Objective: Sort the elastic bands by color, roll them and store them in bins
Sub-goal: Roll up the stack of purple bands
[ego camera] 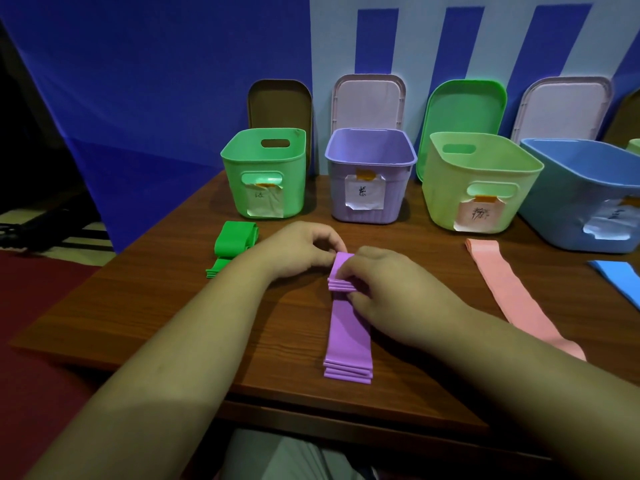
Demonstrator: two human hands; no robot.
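Note:
A stack of purple elastic bands [349, 341] lies lengthwise on the wooden table [173, 306], its far end folded back toward me. My left hand [298, 249] pinches that folded end from the left. My right hand [384, 289] grips it from the right, thumb under the fold. Green bands [233, 244] lie at the left, in front of the green bin [266, 168]. Straight ahead stands the purple bin [370, 174]. A pink band [512, 292] stretches out in front of the light green bin [481, 181]. Part of a blue band [620, 278] shows near the blue bin [581, 192].
Each bin carries a paper label and stands open. Lids lean on the blue and white wall behind them: brown [278, 102], pink [369, 98], green [464, 105] and pink [561, 105]. The table's near edge runs just above my lap.

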